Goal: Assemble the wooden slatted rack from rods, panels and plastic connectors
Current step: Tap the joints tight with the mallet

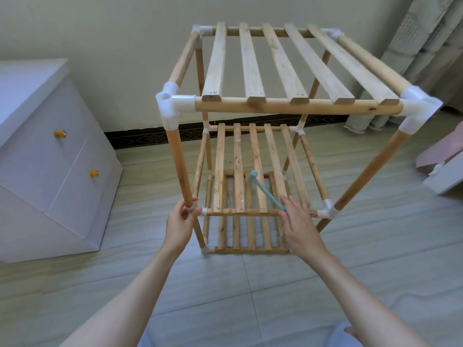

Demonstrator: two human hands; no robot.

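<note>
Tiled floor (pixel 375 259) carries the three-tier rack (pixel 275 106) at frame centre, nearly complete. Lower left, the front-left rod (pixel 179 166) looks unseated above its connector; left hand (pixel 179 225) pinches that joint. Right hand (pixel 298 221), fingers straight, touches the mallet (pixel 265 190).

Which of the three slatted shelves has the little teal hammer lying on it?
The middle shelf: the hammer lies across its slats, near the right hand. The top shelf and bottom shelf carry nothing.
</note>
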